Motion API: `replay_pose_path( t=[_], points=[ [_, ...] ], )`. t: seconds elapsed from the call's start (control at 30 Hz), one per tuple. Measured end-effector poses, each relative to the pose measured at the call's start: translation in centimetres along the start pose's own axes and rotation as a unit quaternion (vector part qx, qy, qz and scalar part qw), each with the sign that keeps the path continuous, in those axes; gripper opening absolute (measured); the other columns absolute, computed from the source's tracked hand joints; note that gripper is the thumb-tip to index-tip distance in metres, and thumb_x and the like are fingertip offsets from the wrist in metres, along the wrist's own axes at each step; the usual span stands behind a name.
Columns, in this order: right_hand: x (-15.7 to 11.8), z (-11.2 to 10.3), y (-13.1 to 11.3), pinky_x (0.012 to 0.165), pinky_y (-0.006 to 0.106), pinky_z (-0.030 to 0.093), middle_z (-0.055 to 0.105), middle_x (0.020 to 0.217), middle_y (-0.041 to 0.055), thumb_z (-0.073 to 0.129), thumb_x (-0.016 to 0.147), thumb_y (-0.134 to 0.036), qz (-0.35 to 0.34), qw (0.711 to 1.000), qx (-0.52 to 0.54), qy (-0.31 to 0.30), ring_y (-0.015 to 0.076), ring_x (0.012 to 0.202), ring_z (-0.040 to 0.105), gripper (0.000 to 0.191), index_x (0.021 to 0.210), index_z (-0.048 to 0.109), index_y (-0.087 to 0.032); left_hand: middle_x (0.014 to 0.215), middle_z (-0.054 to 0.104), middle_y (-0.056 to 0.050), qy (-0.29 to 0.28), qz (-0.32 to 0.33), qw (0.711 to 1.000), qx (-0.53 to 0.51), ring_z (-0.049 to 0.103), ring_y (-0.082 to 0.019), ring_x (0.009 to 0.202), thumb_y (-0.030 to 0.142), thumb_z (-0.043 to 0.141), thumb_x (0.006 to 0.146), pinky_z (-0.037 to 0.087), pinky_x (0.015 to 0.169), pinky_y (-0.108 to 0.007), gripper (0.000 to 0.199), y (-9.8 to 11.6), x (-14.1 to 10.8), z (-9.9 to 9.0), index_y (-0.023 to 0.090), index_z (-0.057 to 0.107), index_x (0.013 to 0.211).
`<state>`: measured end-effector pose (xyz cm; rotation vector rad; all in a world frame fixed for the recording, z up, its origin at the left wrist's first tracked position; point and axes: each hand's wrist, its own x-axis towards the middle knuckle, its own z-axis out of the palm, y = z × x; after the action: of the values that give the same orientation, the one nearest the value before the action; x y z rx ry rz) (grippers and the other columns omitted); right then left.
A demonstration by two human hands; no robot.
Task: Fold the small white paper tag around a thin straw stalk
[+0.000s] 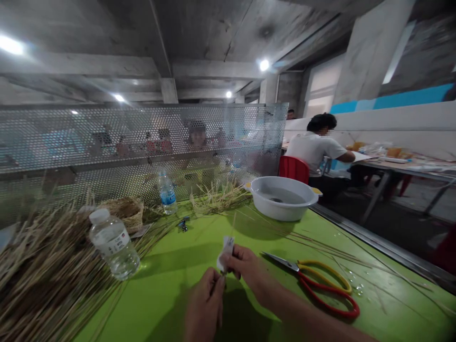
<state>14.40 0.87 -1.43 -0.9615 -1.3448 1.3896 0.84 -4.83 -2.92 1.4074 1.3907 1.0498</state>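
Above the green table [160,294], my right hand [245,266] pinches a small white piece [227,247], perhaps tissue or tape, with a thin straw strip [233,224] rising behind it. Just left of and below it, my left hand [208,297] has its thumb and forefinger pressed together at the lower end of the piece; what lies between them is too small to make out. Scissors [297,269] with one yellow and one red handle lie to the right of my right hand.
Dry straw [46,266] and a large bottle [116,244] stand left. Behind are a woven basket [133,216], a small bottle [166,194], a white water basin [281,204] and a perforated metal screen [142,137]. Loose strips lie right. A seated person [311,149] is beyond.
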Motion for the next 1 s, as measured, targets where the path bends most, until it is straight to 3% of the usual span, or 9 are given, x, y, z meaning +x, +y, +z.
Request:
replay_pose_path(
  t=[0.07,0.23,0.4,0.57,0.7,0.87,1.0],
  points=[
    [-0.1,0.1,0.0,0.052,0.025,0.025,0.052,0.06,-0.0018,0.069,0.073,-0.044,0.008,1.0,-0.004,-0.014,0.0105,0.055,0.036,0.029,0.068,0.063,-0.016,0.043,0.035,0.011,0.003,0.002,1.0,-0.01,0.029,-0.009,0.037,0.055,0.048,0.085,0.025,0.043,-0.022,0.035,0.1,0.1,-0.1,0.023,0.044,0.071],
    [0.0,-0.4,-0.6,0.055,0.026,0.026,0.054,0.065,-0.0007,0.069,0.072,-0.047,-0.015,0.998,0.024,0.058,0.0111,0.058,0.036,0.031,0.069,0.062,-0.016,0.042,0.039,0.011,-0.002,-0.002,1.0,0.011,0.031,-0.009,0.035,0.051,0.048,0.087,0.029,0.046,-0.023,0.032,-0.3,0.1,0.0,0.023,0.045,0.072],
    [0.0,-0.1,-0.2,0.053,0.026,0.025,0.053,0.062,-0.0017,0.069,0.073,-0.045,0.016,1.0,-0.01,-0.014,0.0108,0.056,0.036,0.03,0.071,0.064,-0.016,0.042,0.036,0.011,-0.003,-0.009,1.0,0.002,0.03,-0.009,0.035,0.056,0.047,0.085,0.026,0.043,-0.022,0.036,-0.8,0.3,-0.3,0.023,0.044,0.072],
    [0.4,-0.6,-0.2,0.054,0.026,0.025,0.055,0.064,-0.001,0.068,0.073,-0.047,-0.013,0.998,-0.002,0.057,0.0112,0.057,0.036,0.032,0.07,0.062,-0.016,0.044,0.039,0.01,-0.005,0.006,0.999,0.032,0.036,-0.011,0.04,0.06,0.046,0.085,0.031,0.049,-0.024,0.04,-1.2,0.4,-0.4,0.023,0.045,0.07],
    [0.3,-0.6,-0.5,0.055,0.026,0.025,0.056,0.064,-0.0007,0.069,0.073,-0.046,0.018,1.0,0.011,0.004,0.011,0.056,0.036,0.03,0.072,0.064,-0.016,0.044,0.041,0.008,0.0,0.007,0.998,0.056,0.039,-0.013,0.043,0.058,0.043,0.088,0.034,0.055,-0.026,0.039,-1.4,0.3,-0.6,0.023,0.048,0.071],
    [0.2,-0.3,-0.7,0.054,0.026,0.026,0.055,0.064,-0.0004,0.069,0.071,-0.049,-0.01,0.999,0.017,0.047,0.0117,0.057,0.037,0.033,0.067,0.062,-0.018,0.053,0.047,0.005,0.021,0.017,0.998,0.06,0.044,-0.015,0.053,0.06,0.05,0.083,0.035,0.057,-0.026,0.04,-1.5,0.6,-0.7,0.022,0.049,0.068],
    [0.0,0.1,-0.5,0.054,0.026,0.027,0.055,0.063,-0.0005,0.069,0.071,-0.049,0.027,1.0,0.007,-0.012,0.0114,0.056,0.038,0.033,0.07,0.063,-0.016,0.052,0.043,0.006,0.013,0.02,0.999,0.049,0.041,-0.014,0.05,0.055,0.048,0.085,0.033,0.055,-0.025,0.035,-1.4,0.6,-0.7,0.023,0.047,0.069]
  ],
)
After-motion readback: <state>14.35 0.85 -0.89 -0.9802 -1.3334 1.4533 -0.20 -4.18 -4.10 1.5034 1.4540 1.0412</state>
